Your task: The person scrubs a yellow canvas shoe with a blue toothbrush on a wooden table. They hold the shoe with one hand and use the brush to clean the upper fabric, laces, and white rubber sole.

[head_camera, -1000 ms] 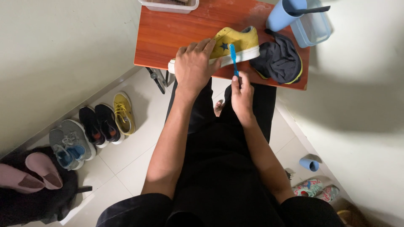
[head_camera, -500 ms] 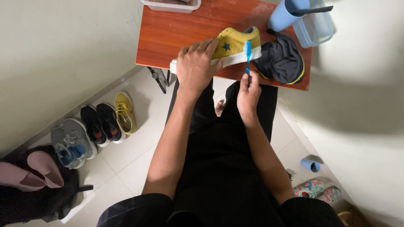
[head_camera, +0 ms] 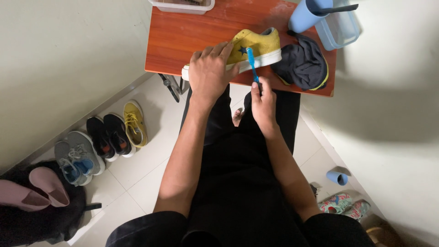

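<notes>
The left hand (head_camera: 211,73) lies spread over the toe end of a yellow sneaker (head_camera: 249,48), pressing it onto the red worktop (head_camera: 183,41) near its front edge. The right hand (head_camera: 263,103) is closed round the handle of a blue toothbrush (head_camera: 251,61), bristles against the shoe's side. The sneaker looks light, with a soft upper and a firm white sole; gripping across the toe and sole probably steadies it best. A dark cloth (head_camera: 302,66) lies just beside the heel.
</notes>
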